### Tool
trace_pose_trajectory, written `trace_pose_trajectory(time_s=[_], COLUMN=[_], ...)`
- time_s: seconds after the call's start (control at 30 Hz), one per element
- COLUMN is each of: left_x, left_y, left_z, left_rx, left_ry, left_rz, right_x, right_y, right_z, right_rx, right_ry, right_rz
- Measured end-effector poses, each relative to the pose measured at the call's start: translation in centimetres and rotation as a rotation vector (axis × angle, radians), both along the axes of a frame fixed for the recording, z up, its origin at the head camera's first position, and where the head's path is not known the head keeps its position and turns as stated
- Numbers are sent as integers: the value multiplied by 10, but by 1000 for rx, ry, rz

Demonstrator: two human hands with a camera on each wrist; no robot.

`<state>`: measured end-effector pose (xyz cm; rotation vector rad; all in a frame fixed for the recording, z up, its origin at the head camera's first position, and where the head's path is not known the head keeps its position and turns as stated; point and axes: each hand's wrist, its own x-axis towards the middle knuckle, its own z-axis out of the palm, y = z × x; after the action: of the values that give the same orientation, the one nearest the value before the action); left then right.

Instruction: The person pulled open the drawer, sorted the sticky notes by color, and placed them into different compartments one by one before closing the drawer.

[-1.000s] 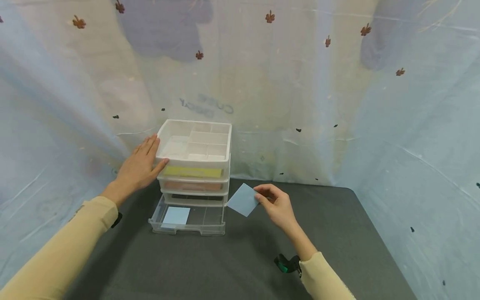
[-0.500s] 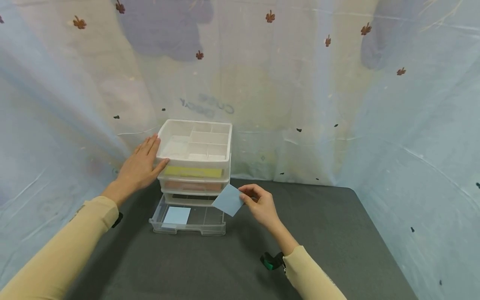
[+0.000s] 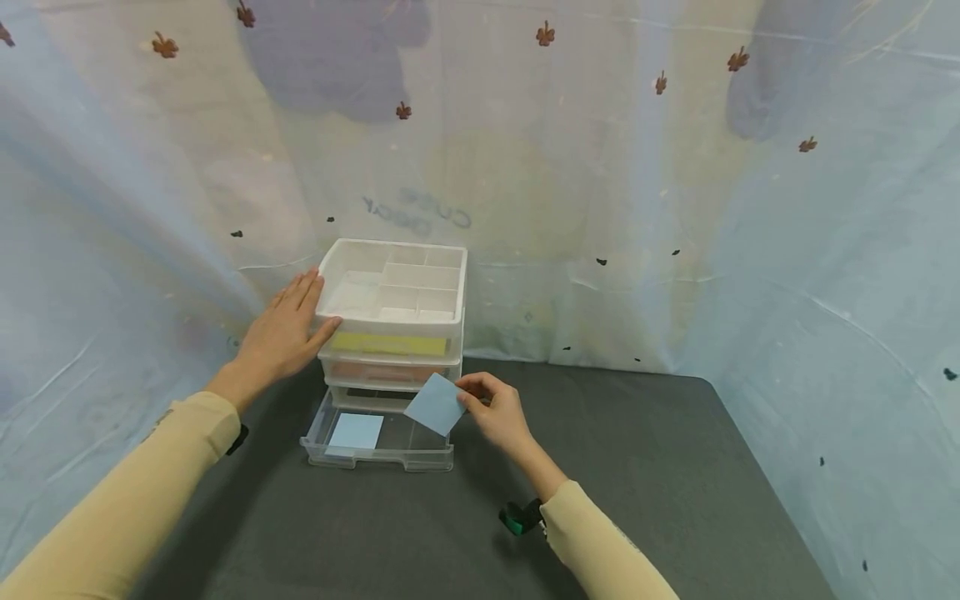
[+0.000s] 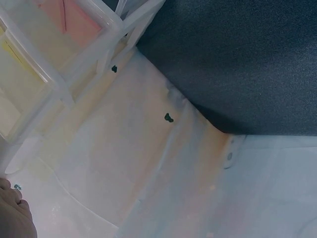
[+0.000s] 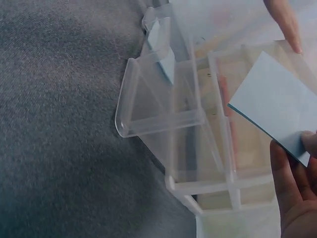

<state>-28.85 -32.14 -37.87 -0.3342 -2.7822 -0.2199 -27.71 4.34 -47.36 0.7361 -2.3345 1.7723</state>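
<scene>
My right hand pinches a light-blue square pad of sticky notes by one corner, between thumb and fingers. In the head view the pad overlaps the right part of the pulled-out bottom drawer. Another light-blue square lies in the left part of that clear drawer. My left hand rests with extended fingers against the left side of the white drawer unit. In the right wrist view the held pad shows a thin teal edge, its corner under the thumb.
The unit's top is a white divided tray. Below it, one drawer shows yellow contents and another pinkish contents. The dark grey table extends to the right. A pale patterned curtain hangs behind.
My right hand has carried the blue pad leftward, from beside the unit to over the open bottom drawer in the head view. My left hand has stayed on the unit's side.
</scene>
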Motion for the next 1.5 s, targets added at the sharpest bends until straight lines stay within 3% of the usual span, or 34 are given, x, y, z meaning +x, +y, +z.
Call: trace_pose_trajectory(time_s=[0.57, 0.9, 1.5], left_x=[0, -1, -1], left_y=[1, 0, 1], left_z=[0, -1, -1], left_rx=[-1, -5, -15], left_ry=[-7, -10, -5], left_rz=[5, 7, 16], right_x=[-5, -6, -5], right_y=[-37, -48, -55], right_z=[-10, -17, -24], right_rx=[273, 400, 602], right_ry=[119, 113, 201], right_rz=[122, 167, 172])
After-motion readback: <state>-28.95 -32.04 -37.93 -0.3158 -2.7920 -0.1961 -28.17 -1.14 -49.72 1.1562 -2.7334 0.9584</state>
